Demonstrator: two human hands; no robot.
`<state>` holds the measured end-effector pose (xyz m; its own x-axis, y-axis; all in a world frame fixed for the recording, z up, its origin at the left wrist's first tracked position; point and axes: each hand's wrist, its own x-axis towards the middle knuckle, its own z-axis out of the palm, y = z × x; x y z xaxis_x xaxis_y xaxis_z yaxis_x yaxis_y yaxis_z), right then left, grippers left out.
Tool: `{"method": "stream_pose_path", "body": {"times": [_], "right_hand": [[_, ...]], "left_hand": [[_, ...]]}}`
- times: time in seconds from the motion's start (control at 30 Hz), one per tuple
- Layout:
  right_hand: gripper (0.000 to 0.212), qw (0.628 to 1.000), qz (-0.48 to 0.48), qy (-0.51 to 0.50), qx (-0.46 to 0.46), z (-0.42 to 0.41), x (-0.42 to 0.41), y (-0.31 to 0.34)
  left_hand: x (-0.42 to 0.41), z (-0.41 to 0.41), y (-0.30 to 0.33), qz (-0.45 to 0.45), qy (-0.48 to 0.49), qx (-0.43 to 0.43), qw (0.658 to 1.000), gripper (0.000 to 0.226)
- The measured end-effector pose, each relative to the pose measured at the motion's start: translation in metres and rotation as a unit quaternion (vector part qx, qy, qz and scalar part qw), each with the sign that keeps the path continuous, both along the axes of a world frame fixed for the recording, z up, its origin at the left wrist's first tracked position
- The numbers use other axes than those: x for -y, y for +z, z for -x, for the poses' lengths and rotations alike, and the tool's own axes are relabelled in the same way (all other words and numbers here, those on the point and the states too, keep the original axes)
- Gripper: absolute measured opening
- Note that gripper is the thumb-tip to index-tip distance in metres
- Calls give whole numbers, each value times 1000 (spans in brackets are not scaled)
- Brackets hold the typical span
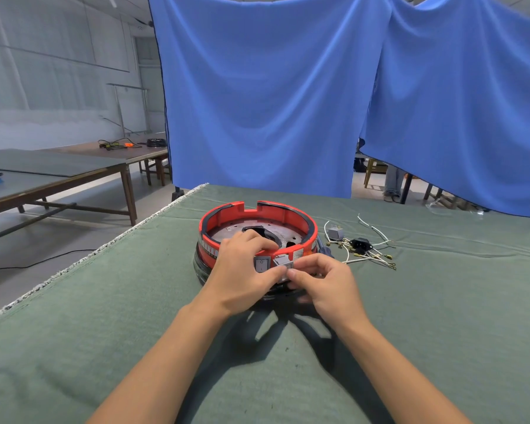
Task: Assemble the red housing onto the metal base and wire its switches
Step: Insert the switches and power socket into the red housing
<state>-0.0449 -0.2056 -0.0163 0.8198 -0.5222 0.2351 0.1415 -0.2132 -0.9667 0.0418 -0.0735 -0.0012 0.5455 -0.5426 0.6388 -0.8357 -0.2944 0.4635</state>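
Green cloth-covered table [410,316] carried everything; blue curtain [273,96] hung behind its far edge. Red housing [259,229], 1 pc, sat on the metal base [288,237] near the middle of the table, toward the far edge, w/ a dark ring under it. Round base plate showed inside the red wall, w/ a dark opening at its center. Silver label strips ran along the housing's outer wall; print too small to read.

Both hands were at the housing's near wall. Left hand [242,270]: fingers curled over the rim & inside, thumb on the outside, gripping the housing. Right hand [325,280]: thumb & forefinger pinched the 2nd switch [283,262], which sat tilted at its wall opening, not flush. 1st switch [261,264], grey rocker w/ a "O" mark on its face, sat seated just left of it. So 2 switches at the wall.

Right of the housing, near the far-right part of the table: 1 black power socket [361,244], 1 small grey part [335,232] w/ metal tabs, & a loose bunch of white wires [371,255] w/ brass terminals; wire count unclear, they overlap. A dark cord end [323,247] lay touching the housing's right side.
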Motion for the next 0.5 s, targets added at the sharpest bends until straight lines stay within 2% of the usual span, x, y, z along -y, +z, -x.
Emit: {"method": "stream_pose_path", "body": {"times": [0.5], "right_hand": [[14, 997, -63, 10, 50, -3, -1, -2]], "left_hand": [[4, 0, -2, 46, 11, 3, 999, 24]]}}
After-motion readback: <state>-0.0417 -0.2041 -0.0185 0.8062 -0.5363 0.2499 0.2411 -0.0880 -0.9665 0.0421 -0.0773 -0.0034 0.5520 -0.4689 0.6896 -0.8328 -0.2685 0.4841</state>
